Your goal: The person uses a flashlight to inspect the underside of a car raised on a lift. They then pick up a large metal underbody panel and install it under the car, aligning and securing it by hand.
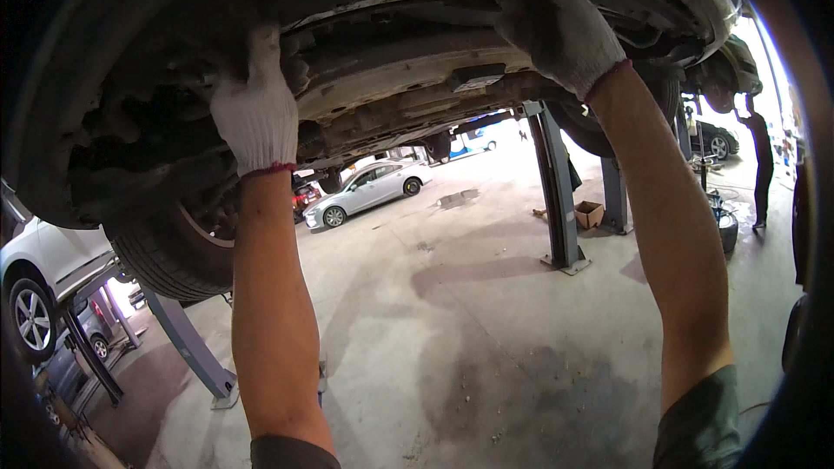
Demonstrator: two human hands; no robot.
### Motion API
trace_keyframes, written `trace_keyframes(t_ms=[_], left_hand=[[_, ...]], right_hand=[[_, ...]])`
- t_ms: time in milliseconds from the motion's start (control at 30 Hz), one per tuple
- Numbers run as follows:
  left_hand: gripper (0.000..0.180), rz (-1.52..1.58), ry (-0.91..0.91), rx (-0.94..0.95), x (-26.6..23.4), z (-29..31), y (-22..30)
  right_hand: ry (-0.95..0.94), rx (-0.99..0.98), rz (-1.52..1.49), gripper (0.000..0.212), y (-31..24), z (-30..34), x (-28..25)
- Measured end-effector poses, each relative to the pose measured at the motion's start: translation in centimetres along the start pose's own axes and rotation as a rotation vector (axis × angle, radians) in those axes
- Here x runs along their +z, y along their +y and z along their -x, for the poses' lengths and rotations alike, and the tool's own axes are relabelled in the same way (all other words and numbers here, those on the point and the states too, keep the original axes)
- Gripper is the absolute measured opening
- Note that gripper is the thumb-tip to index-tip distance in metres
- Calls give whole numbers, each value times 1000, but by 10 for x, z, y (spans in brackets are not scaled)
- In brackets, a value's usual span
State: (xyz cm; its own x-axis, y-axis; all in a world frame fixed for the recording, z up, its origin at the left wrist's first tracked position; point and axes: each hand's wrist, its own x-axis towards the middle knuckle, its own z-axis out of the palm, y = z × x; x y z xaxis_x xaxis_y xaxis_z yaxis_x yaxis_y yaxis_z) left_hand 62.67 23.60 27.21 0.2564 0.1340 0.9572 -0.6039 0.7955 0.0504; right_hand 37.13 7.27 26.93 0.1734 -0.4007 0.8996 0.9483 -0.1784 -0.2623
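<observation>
Above me is the dark underside of a raised car [391,69], its front edge curving across the top. My left hand [259,117], in a white knit glove with a red cuff, reaches up against it at the left. One finger stretches upward, and the others fade into shadow. My right hand [573,39], gloved alike, is raised against the underside farther right. Its fingertips are lost in the dark, so their grip does not show. No tool is visible in either hand. A tyre [169,252] of the raised car hangs beside my left forearm.
Grey lift posts [556,191] stand on the concrete floor [486,330]. A silver car [369,191] is parked beyond. At far left a white car [56,252] sits raised. An open cardboard box [589,214] lies near the posts; a person [761,161] stands at right.
</observation>
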Motion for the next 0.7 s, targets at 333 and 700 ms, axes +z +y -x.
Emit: trace_keyframes(t_ms=[333,700], left_hand=[[52,279,-5,-34,-3,3,-8],[51,-160,134,-82,-12,-2,-4]], right_hand=[[-1,-73,171,34,21,-14,-25],[66,-90,279,39,15,-7,-2]])
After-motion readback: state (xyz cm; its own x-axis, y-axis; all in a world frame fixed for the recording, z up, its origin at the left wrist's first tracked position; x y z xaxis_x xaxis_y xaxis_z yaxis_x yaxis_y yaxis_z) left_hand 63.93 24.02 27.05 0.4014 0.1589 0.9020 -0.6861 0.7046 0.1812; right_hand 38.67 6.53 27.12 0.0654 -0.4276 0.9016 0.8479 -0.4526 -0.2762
